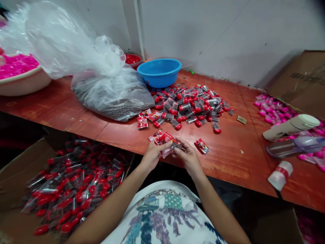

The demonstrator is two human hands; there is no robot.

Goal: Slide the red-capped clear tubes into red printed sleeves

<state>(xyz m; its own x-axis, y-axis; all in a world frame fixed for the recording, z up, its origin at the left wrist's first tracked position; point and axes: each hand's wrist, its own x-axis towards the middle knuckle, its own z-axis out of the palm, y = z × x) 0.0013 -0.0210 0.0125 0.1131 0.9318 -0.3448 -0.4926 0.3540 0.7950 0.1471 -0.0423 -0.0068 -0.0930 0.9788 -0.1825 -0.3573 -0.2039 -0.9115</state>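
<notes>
My left hand is closed on red printed packets, its thumb lying across them. Pinched by the fingers of my right hand is a small dark, see-through piece, held against the packets; its exact kind is hard to make out. Both hands meet just over the table's front edge. To the right of them lies a single red packet, and further back on the left is a little stack of similar packets. Behind sits a heap of small clear containers with red caps and dark contents.
A clear bag of dark beads and a blue basin stand behind. Below left, a carton holds many red-capped containers. Right are pink pieces, a white flask, a clear bottle and a roll.
</notes>
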